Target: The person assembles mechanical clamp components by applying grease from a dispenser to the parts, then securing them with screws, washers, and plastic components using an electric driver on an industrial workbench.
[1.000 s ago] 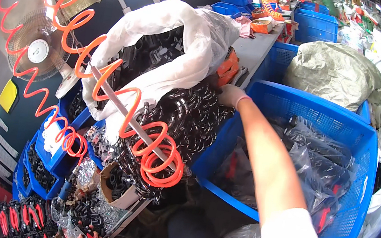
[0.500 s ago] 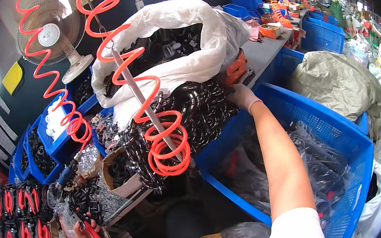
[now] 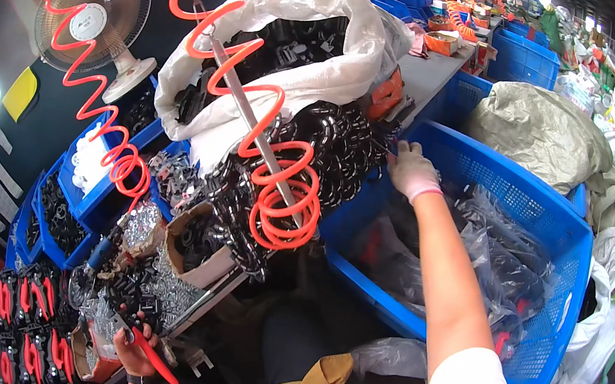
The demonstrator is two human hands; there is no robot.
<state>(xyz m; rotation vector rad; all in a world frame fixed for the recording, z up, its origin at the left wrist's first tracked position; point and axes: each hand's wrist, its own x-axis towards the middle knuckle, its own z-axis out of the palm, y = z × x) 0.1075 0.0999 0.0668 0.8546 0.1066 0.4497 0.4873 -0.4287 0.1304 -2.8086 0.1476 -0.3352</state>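
At the lower left, my left hand (image 3: pixel 135 352) is closed around a red-handled hand tool (image 3: pixel 156 359); its metal head points up and left, and its exact kind is unclear. My right hand (image 3: pixel 414 174), in a white glove, is over the upper left rim of a large blue basket (image 3: pixel 508 164). Its fingers are bent beside a heap of shiny black parts (image 3: pixel 330 144), and what they hold is too small to make out. Clear-bagged dark items (image 3: pixel 502 259) lie in the basket under my right forearm.
A white sack (image 3: pixel 289 95) of black parts stands behind the heap. Coiled red hoses (image 3: pixel 287 197) hang in front of it. Left are a fan (image 3: pixel 91 24), blue bins (image 3: pixel 65 237), loose metal hardware (image 3: pixel 171 298) and rows of red-and-black tools (image 3: pixel 31 310). A grey-green sack (image 3: pixel 539 134) lies beyond the basket.
My right hand has drawn back from behind the black heap toward me, over the basket's rim. My left hand has risen slightly with the red-handled tool. The whole view has shifted a little.
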